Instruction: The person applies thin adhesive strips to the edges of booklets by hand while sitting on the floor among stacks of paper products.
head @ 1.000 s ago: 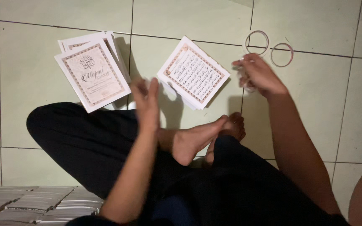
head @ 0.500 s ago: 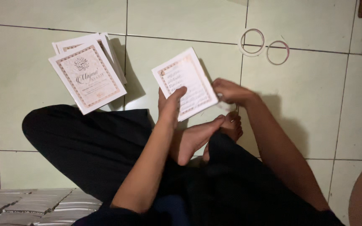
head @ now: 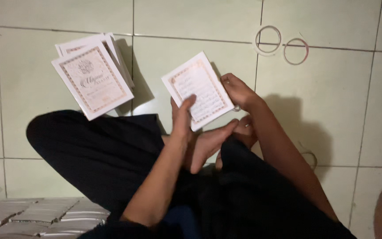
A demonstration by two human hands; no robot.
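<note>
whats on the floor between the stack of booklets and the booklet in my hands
In the head view, only bare pale green floor tile with a grout line lies between the stack of booklets and the held booklet.

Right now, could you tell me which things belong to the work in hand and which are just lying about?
In hand: booklet, held by left hand and right hand; booklet stack.
Lying about: two tape rings; wrapped packs; tiled floor.

Left hand [head: 183,116], right hand [head: 238,90] hold white booklet [head: 198,90]; booklet stack [head: 93,75] on tiled floor [head: 341,110].
</note>
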